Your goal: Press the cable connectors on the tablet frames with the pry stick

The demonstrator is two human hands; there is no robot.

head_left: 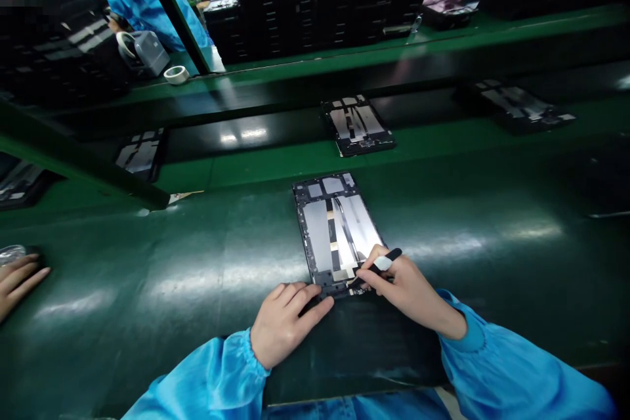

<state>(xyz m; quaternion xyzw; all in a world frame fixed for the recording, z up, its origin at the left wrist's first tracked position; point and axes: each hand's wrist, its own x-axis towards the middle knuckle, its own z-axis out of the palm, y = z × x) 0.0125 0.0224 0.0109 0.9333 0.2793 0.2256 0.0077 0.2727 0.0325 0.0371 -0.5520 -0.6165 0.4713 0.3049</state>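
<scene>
An opened tablet (317, 226) lies on the green bench in front of me, its silver inner plates and dark ribbon cables bared. My left hand (288, 315) holds its near left corner, fingers on the edge and thumb along the near side. Pinched in my right hand (401, 289) is a slim black tool (394, 254) that looks like tweezers, with a pale patch near its upper end. Its lower end reaches the tablet's near edge, close to the small connectors there; the fingers partly hide the tip.
More opened tablets (358, 125) lie along the strip beyond the bench. A green post (147, 193) stands left. Another person's hand (20, 281) rests at the left edge. Black stacked trays (315, 13), a tape roll (176, 75) and co-workers in blue (170, 6) and pink are behind.
</scene>
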